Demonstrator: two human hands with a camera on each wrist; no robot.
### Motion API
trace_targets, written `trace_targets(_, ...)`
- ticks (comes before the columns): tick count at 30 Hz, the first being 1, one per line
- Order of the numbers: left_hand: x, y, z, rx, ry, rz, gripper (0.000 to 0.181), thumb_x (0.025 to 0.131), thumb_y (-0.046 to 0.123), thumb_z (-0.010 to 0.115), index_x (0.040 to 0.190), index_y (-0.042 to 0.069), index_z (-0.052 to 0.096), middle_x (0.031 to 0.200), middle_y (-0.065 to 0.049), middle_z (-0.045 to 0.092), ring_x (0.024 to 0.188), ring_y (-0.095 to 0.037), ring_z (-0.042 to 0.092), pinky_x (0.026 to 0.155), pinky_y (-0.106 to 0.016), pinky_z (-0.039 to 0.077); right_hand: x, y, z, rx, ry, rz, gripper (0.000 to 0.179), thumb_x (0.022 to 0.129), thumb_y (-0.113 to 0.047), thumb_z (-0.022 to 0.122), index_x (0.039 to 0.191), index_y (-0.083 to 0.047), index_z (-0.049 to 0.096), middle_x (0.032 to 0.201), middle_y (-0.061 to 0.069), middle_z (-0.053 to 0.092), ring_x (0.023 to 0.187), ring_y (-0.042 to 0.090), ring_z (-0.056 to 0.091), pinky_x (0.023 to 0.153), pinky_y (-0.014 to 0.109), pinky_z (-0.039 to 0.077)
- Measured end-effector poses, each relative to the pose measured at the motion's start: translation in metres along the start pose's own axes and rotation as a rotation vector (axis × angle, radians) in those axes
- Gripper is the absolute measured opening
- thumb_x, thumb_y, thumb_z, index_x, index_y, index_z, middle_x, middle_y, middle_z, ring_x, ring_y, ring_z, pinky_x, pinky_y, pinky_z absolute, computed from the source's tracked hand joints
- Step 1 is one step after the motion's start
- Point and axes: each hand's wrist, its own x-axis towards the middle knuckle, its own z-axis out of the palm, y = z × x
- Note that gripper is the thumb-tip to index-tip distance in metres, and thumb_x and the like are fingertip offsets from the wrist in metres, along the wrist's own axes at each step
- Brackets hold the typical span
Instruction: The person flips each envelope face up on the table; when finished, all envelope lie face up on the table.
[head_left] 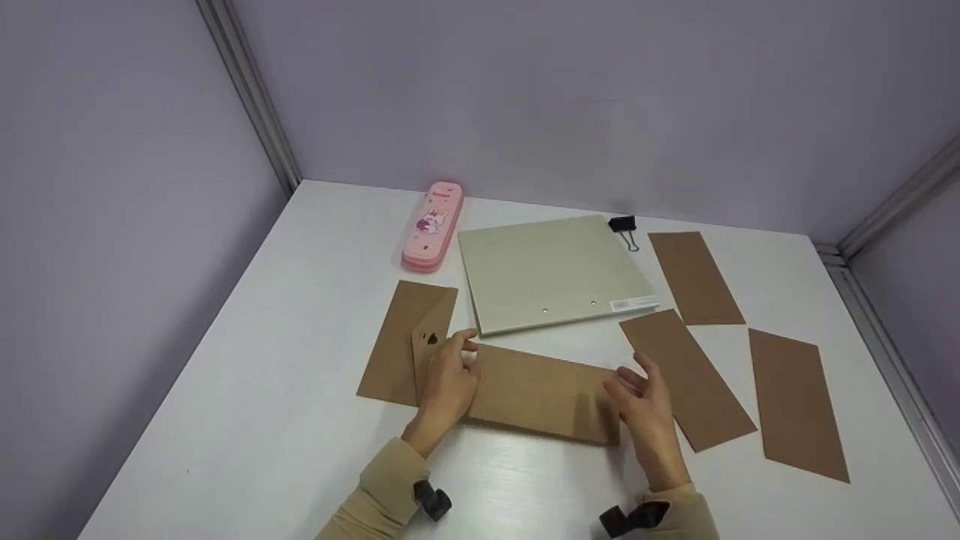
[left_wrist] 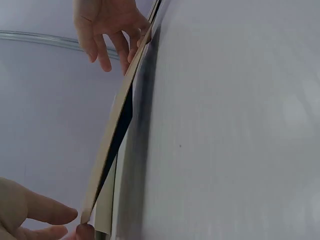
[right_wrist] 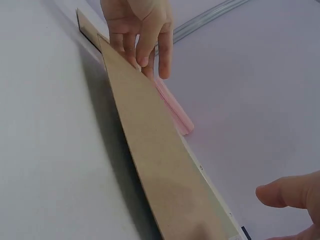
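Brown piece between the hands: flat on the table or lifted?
Lifted, at least along its near edge: the left wrist view shows a shadowed gap between the brown piece and table. Far edge: cannot tell.

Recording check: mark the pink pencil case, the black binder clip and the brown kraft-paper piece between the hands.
Pink pencil case [head_left: 433, 226]: head view, printed lid.
Black binder clip [head_left: 623, 224]: head view, black body.
Brown kraft-paper piece [head_left: 544, 390]: head view, middle of its upper face.
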Motion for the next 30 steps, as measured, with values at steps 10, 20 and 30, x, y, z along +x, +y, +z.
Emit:
trace_targets(10, 0.006, 0.015, -0.017, -0.050, -0.013, 0.045, 0.034, 0.092, -0.001, 0.072, 0.126, -0.004, 0.072, 0.097, -0.016, 0.074, 0.084, -0.022, 0.071, 0.068, -0.023, 0.055, 0.003, -0.012, -0.011, 0.011, 0.104, -0.071, 0.069, 0.104, -0.006, 0.060, 0.164, 0.003, 0.028, 0.161, 0.030, 0.044, 0.143, 0.021, 0.050, 0.116, 0.020, 0.042)
trace_targets(20, -0.004, 0.042, -0.018, -0.004, 0.153, 0.323, 0.013, 0.099, 0.006, 0.071, 0.111, 0.007, 0.074, 0.101, -0.006, 0.074, 0.095, -0.021, 0.072, 0.079, -0.032, 0.064, -0.010, -0.026, -0.008, 0.006, 0.297, -0.377, 0.046, 0.108, -0.012, 0.059, 0.150, 0.005, 0.053, 0.149, 0.027, 0.058, 0.113, -0.008, 0.059, 0.095, 0.003, 0.047)
trace_targets(30, -0.015, 0.063, -0.012, 0.022, 0.333, 0.515, 0.011, 0.096, 0.006, 0.076, 0.105, 0.012, 0.077, 0.103, -0.002, 0.071, 0.093, -0.015, 0.074, 0.083, -0.022, 0.063, -0.024, -0.041, -0.006, 0.309, 0.236, -0.439, 0.038, 0.112, -0.018, 0.050, 0.144, 0.002, 0.051, 0.136, -0.001, 0.062, 0.124, 0.006, 0.062, 0.105, 0.014, 0.052)
